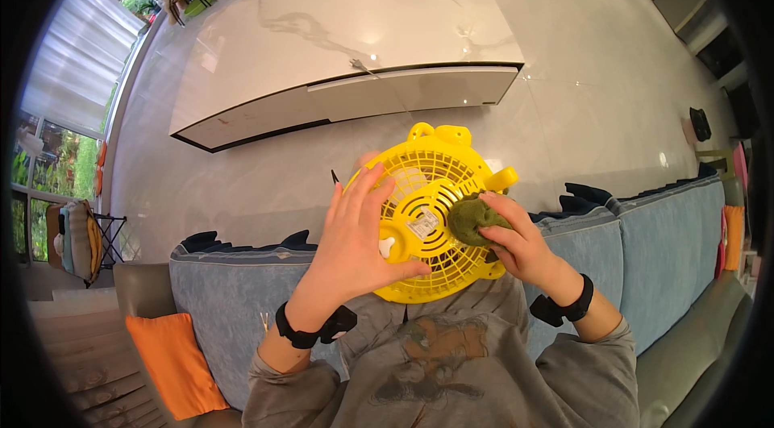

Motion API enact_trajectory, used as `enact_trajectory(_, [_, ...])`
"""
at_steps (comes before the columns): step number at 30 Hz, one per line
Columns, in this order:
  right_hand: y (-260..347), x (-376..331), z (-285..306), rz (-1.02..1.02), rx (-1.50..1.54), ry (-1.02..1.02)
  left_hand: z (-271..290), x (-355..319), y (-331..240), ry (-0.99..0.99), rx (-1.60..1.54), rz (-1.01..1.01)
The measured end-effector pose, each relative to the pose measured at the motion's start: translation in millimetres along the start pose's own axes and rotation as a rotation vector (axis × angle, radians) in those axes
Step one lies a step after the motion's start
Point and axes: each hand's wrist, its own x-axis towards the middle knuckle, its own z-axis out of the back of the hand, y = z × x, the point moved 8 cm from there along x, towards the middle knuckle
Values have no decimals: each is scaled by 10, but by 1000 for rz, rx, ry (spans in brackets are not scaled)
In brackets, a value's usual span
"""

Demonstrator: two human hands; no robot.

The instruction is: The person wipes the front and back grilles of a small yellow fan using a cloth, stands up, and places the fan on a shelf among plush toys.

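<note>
A round yellow plastic fan point(411, 292) with a slotted grille rests tilted against my lap, its white label point(422, 224) and a small white knob point(386, 247) facing up. My right hand point(524, 247) pinches a bunched dark green cloth point(474, 220) against the right side of the grille. Across the fan's left side lies my left hand point(343, 234), fingers stretched and apart, with the thumb over the lower grille. What lies under its palm is hidden. A yellow peg point(501, 179) sticks out at the fan's upper right.
A blue sofa point(242, 291) spreads to both sides of me, with an orange cushion point(177, 363) on the left. Ahead stands a low white marble-topped table point(322, 17); a plug with a cable point(359, 64) lies at its near edge. A folding rack point(109, 238) stands at the left.
</note>
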Motion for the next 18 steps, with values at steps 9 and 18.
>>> enact_trajectory(9, [-333,-469,359,-323,-56,-186,21,184,-119,-77,225,74])
enact_trajectory(18, [-272,583,97,-18,-303,-170,-104,259,-280,-31,191,-23])
